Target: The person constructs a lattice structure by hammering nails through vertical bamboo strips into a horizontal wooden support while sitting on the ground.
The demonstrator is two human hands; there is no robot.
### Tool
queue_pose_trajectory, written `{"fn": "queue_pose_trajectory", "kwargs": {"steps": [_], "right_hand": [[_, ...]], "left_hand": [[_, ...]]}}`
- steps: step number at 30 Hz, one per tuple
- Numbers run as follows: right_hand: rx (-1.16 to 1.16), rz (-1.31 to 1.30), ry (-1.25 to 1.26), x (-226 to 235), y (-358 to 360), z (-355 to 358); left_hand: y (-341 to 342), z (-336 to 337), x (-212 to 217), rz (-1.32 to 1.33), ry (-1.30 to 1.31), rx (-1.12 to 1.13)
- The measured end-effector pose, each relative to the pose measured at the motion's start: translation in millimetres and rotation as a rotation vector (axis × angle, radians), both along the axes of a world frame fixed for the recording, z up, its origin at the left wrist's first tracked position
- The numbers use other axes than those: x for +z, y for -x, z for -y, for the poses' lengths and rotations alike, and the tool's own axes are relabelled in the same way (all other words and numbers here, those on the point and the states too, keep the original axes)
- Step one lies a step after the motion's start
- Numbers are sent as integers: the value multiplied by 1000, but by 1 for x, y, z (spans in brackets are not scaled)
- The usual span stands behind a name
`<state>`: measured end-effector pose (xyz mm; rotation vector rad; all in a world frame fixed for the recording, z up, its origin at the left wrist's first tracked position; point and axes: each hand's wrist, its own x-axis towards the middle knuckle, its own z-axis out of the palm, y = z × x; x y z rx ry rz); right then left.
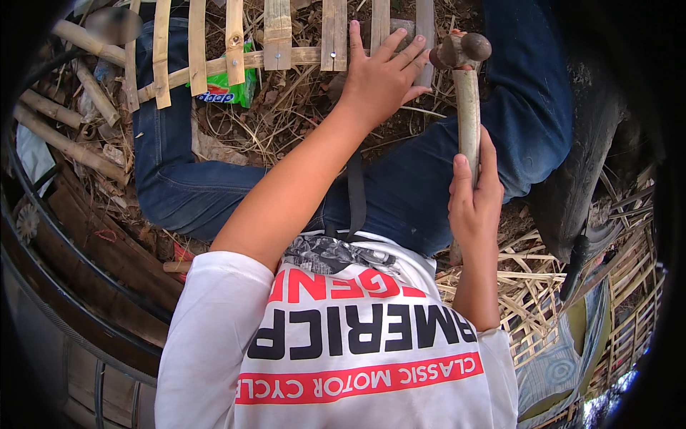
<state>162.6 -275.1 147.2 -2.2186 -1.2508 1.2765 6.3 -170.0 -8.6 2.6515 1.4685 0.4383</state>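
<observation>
My left hand lies with fingers spread across the lower ends of the last bamboo slats on the right. Its fingertips and thumb rest at a greyish slat. Several pale slats, such as this bamboo slat, cross a thin bamboo rail, and small nail heads show on some. A dark block-like piece shows partly behind the fingers. My right hand is closed round the wooden handle of a hammer. The hammer's rounded, rusty head is up, to the right of the slats and apart from them.
My legs in blue jeans spread around the slats. A green plastic packet lies on the littered ground. Bamboo poles and a black metal frame are at left. Split bamboo strips and a dark log-like piece are at right.
</observation>
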Motion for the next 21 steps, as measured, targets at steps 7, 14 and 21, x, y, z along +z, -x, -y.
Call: {"fn": "queue_pose_trajectory", "kwargs": {"steps": [7,14,21], "right_hand": [[97,87,-134,-3,6,-7],[41,87,-204,7,9,-3],[40,35,-236,4,4,-3]], "left_hand": [[0,-4,-4,-17,-22,-19],[-3,-2,25,88,102,-58],[-2,1,4,-45,-55,-26]]}}
